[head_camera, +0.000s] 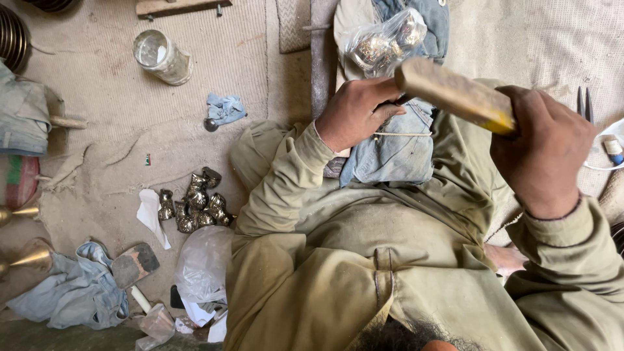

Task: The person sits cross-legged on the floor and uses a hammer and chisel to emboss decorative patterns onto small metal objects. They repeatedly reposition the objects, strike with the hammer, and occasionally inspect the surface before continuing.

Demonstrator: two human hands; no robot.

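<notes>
Nearest the lens: dark hair, then olive sleeves and a lap in coarse, dusty cloth. Right hand point(543, 153) wrapped tight round a wooden mallet point(455, 94), raised, blocky head pale and worn, a yellow patch just by the knuckles. Left hand point(356, 112) fingers curled, pressing down on denim cloth point(393, 146) folded over the knee; whatever small piece sits under the fingertips stays hidden, so cannot tell what it pinches. Just beyond the left hand, a clear plastic bag of shiny metal pieces point(385, 42).

Judged risks: mallet head poised directly over the left fingers, so a slightly off swing likely lands on knuckles. Soft denim underneath may let the work slide or bounce. Crinkly bag close to the strike line, liable to be clipped and spilled.

Far to the left of the left hand, on rough beige matting, a cluster of small dull-silver castings point(195, 205), lumpy and faceted. Farther off, a glass jar point(161, 57) lying on its side. Past the right hand, thin dark pliers point(584, 103).
</notes>
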